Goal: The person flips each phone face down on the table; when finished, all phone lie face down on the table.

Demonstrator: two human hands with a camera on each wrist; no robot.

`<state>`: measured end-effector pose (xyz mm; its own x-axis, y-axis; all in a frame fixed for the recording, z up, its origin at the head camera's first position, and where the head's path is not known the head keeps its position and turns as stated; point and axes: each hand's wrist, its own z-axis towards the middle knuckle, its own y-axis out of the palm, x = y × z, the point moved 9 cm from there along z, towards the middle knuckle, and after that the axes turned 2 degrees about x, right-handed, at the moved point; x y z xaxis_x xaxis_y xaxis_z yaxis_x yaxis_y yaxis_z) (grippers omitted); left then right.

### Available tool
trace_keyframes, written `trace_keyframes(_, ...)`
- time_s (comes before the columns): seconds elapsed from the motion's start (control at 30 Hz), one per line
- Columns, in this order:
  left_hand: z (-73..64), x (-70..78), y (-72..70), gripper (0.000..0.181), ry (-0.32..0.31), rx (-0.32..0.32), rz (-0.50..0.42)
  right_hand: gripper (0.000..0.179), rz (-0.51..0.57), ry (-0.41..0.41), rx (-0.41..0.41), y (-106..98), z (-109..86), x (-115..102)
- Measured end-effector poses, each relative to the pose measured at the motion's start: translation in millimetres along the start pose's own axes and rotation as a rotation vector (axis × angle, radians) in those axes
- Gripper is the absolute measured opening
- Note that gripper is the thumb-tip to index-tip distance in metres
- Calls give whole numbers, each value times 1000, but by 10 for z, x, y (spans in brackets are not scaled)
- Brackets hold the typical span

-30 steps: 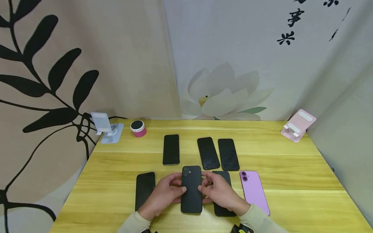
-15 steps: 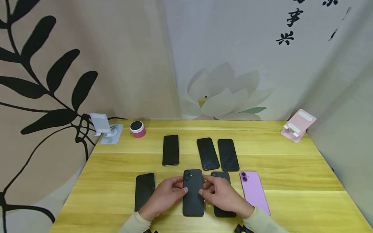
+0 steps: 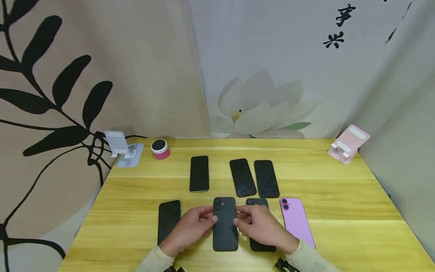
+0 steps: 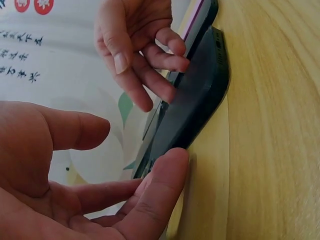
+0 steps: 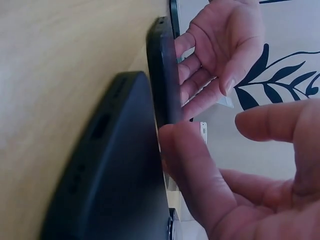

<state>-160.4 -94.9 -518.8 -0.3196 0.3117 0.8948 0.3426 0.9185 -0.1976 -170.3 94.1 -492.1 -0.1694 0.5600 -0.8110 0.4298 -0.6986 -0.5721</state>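
Observation:
A black smartphone lies back up on the wooden table, its camera at the far left corner. My left hand is at its left edge and my right hand at its right edge. In the left wrist view, the left fingertips are at the edge of the phone, thumb raised away from it. The right wrist view likewise has the right thumb apart, with fingers close to the phone. Below my right hand lies a second dark phone, partly covered. Left of my left hand is another black phone.
A purple phone lies to the right. Behind are three dark phones. A white phone stand and pink jar stand back left, a pink stand back right.
The black phone has come down flat on the table, slightly nearer and to the right. My thumbs have moved off its back to its edges.

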Motion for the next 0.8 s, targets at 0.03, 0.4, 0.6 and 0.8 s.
trace_keyframes(0.03,-1,0,-10,58,-1,-1,-1,45,1,-1,0,-4,3,0)
trace_keyframes(0.4,-95,39,-211,51,33,17,22,39,16,-37,16,-21,79,-92)
trace_keyframes(0.6,-176,43,-466,50,56,74,5,38,23,-87,0,78,240,-257)
trace_keyframes(0.8,-267,-27,-722,45,1,150,5,35,53,-144,-29,247,417,-391)
